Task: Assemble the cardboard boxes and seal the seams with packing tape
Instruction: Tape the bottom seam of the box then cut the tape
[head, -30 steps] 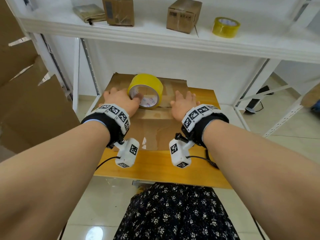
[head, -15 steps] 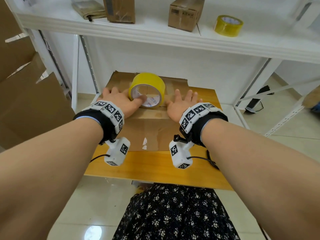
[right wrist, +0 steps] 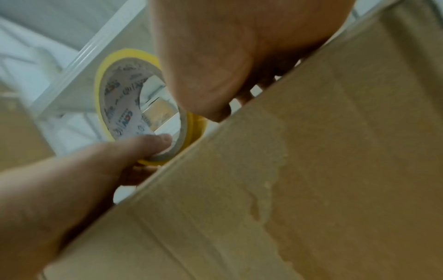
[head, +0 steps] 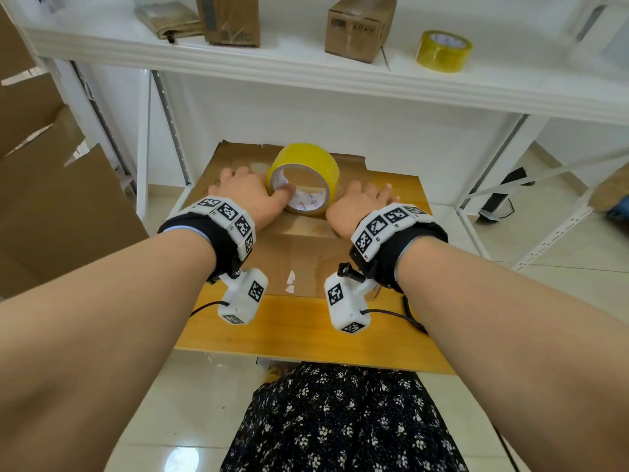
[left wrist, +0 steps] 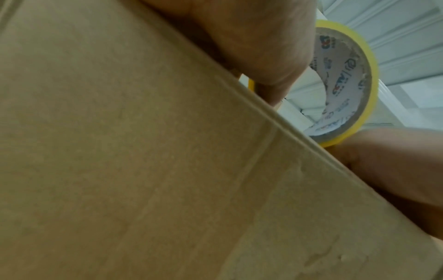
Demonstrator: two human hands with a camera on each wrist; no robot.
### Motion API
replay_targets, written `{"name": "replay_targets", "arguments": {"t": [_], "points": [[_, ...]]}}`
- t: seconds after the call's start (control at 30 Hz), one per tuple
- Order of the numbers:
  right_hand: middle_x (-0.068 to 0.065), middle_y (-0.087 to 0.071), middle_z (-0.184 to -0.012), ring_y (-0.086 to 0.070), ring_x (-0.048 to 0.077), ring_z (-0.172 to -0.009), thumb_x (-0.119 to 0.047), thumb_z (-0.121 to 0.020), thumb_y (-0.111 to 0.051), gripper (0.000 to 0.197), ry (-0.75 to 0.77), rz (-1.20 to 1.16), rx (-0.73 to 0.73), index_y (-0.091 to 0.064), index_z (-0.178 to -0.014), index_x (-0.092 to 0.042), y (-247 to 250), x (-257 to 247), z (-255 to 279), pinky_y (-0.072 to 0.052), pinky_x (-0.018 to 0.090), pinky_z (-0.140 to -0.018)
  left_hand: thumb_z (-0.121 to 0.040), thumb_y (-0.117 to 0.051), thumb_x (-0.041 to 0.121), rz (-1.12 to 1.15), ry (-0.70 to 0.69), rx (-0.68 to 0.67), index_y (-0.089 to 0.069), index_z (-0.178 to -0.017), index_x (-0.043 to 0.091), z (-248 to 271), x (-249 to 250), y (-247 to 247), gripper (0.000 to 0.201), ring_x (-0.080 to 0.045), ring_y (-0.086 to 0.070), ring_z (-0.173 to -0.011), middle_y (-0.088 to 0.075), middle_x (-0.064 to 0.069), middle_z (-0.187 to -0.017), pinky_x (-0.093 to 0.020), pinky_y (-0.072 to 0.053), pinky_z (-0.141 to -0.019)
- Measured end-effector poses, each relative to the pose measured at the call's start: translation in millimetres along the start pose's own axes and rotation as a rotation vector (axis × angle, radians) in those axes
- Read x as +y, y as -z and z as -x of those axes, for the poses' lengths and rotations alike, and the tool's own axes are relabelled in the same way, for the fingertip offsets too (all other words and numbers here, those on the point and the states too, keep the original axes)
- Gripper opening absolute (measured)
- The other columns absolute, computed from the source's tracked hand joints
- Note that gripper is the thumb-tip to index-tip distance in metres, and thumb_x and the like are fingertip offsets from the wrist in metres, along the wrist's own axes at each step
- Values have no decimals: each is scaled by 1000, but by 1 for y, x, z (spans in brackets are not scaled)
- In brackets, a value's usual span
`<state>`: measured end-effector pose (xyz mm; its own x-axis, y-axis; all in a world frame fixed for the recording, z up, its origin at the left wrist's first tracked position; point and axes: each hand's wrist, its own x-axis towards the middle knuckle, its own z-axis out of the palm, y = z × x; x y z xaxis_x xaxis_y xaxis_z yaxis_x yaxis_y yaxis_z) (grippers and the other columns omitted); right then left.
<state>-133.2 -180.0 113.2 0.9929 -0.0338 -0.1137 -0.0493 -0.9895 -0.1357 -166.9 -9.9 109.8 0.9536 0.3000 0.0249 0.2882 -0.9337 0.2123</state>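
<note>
A flattened cardboard box (head: pixel 299 260) lies on the wooden table (head: pixel 306 328). On its far half a yellow packing tape roll (head: pixel 303 165) stands on edge. My left hand (head: pixel 243 195) rests on the cardboard just left of the roll. Its thumb hooks into the roll's core and a finger lies against the outside, which the right wrist view shows on the roll (right wrist: pixel 124 98). Right of the roll, my right hand (head: pixel 360 202) lies flat on the cardboard with straight fingers. The left wrist view shows the cardboard (left wrist: pixel 143 170) and the roll (left wrist: pixel 345 75) close up.
A white shelf (head: pixel 306 66) overhangs the table and carries two small boxes (head: pixel 228 18) (head: pixel 359 27), a second tape roll (head: pixel 442 51) and folded cardboard (head: pixel 168 20). Large cardboard sheets (head: pixel 51 199) lean at the left. White rack posts (head: pixel 490 185) flank the table.
Both hands and the tape roll keep their places on the cardboard; only the head view shifts slightly.
</note>
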Motion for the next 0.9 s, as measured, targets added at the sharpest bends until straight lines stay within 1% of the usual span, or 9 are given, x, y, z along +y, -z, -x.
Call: {"name": "replay_targets", "arguments": {"t": [0.1,0.23,0.3,0.4,0.5,0.6,0.67,0.77,0.9], "points": [[13,-22,-159,-1,34,-150,-30,-90,-37,56,20,0,26,-33,-145,-19,-3,11,-1,-2,55,-119,-84,-25,77,7,-4,-13,-54,-128,27,1,11,-3,73,-34,-35,-128,-48,-10,-134,-55,-32,-102],[14,-20,-159,0,34,-150,-30,-89,-36,57,37,-9,29,-34,-145,-23,-7,13,-5,-1,56,-118,-65,-20,95,-10,65,-72,-41,-141,33,-2,12,-7,100,-39,-27,-134,-40,-12,-142,-57,-27,-106],[14,-19,-160,0,34,-150,-31,-92,-35,55,35,-8,33,-33,-147,-24,-7,11,-5,0,56,-118,-64,-18,95,1,67,-65,-47,-136,31,-5,13,-9,101,-39,-31,-129,-45,-14,-135,-56,-29,-105],[13,-16,-161,1,34,-150,-33,-96,-32,54,33,2,35,-29,-150,-26,-9,11,-6,1,56,-118,-74,-19,83,1,68,-53,-56,-126,27,-7,14,-8,85,-40,-37,-122,-51,-17,-124,-53,-32,-101],[13,-15,-161,1,34,-150,-38,-98,-34,55,38,19,33,-27,-151,-26,-8,11,-6,0,56,-118,-83,-25,70,71,64,-1,-62,-102,16,-3,12,-5,68,-39,-45,-113,-53,-15,-106,-50,-39,-95],[14,-14,-162,1,34,-150,-50,-99,-32,57,45,20,24,-28,-151,-26,-7,12,-5,0,56,-119,-91,-41,55,244,84,97,-60,-78,9,2,5,-2,51,-33,-58,-81,-59,-13,-81,-35,-49,-66],[13,-15,-161,1,33,-150,-52,-99,-29,57,50,13,36,-30,-150,-26,-8,11,-4,0,57,-119,-92,-46,45,326,92,152,-58,-73,12,4,1,-1,40,-26,-51,-60,-53,-7,-64,-26,-35,-50],[13,-14,-162,1,34,-150,-51,-100,-27,57,49,16,43,-29,-151,-26,-8,12,-5,0,57,-119,-93,-48,36,393,127,217,-54,-72,13,5,-6,-1,31,-27,-45,-62,-46,-3,-61,-28,-32,-58],[13,-10,-163,3,34,-150,-49,-100,-25,58,57,10,35,-27,-152,-26,-9,13,-6,1,57,-119,-90,-46,33,450,195,228,-52,-68,14,7,-8,2,30,-26,-47,-61,-51,-6,-66,-28,-30,-54]]}}
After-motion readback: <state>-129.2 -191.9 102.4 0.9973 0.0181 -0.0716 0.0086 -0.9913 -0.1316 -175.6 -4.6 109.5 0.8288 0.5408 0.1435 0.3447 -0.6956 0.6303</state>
